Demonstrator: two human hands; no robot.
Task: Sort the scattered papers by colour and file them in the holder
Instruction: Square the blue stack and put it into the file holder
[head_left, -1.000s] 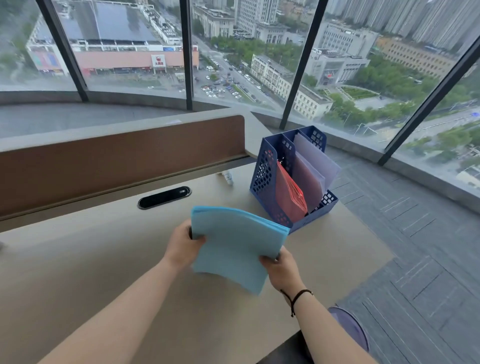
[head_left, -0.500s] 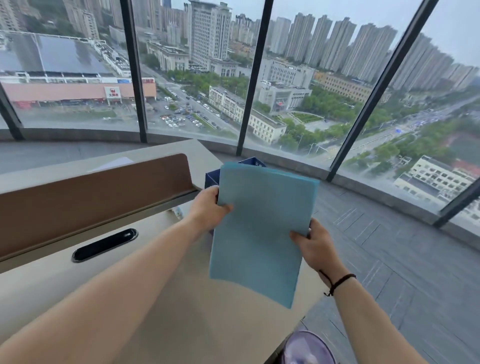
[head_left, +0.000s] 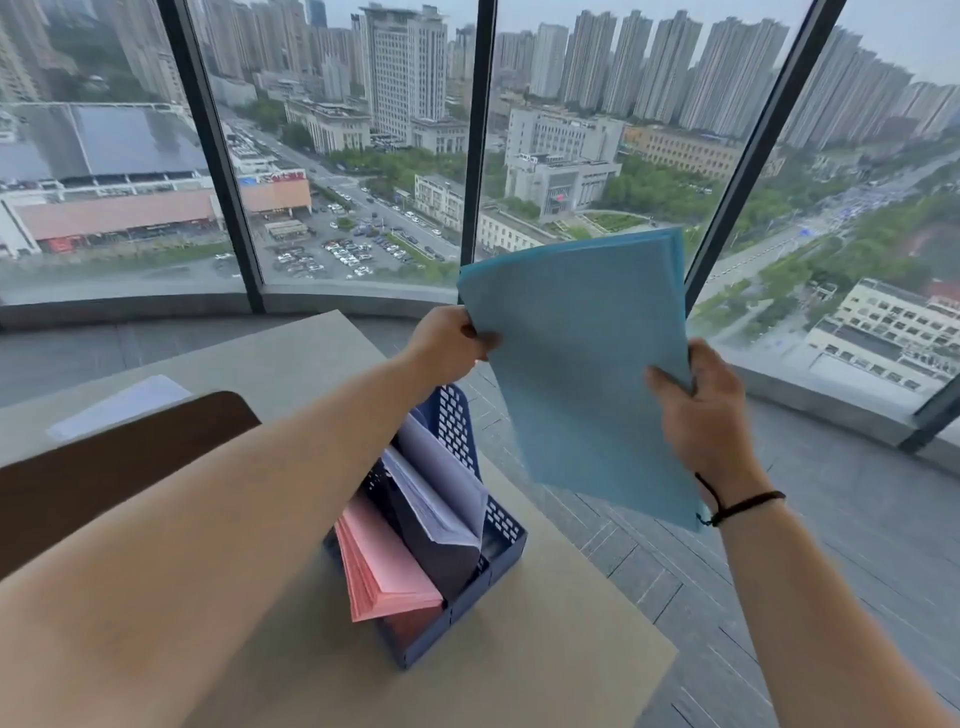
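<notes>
A stack of light blue papers (head_left: 582, 364) is held up in the air, above and to the right of the holder. My left hand (head_left: 447, 338) grips its left edge and my right hand (head_left: 696, 410) grips its right edge. Below them the dark blue perforated holder (head_left: 498, 525) stands on the desk. A pink stack (head_left: 384, 571) leans in its near compartment and a lavender stack (head_left: 436, 483) in the one behind. My left forearm covers the holder's left side.
The beige desk (head_left: 545, 649) ends at a right edge just past the holder, with grey carpet floor (head_left: 831, 571) beyond. A brown divider panel (head_left: 104, 467) runs along the left. A white sheet (head_left: 119, 405) lies on the ledge behind it. Tall windows close off the far side.
Both hands lifted the blue stack from low over the desk to high above the holder and to the right. The view swung so the holder now shows beneath my left arm.
</notes>
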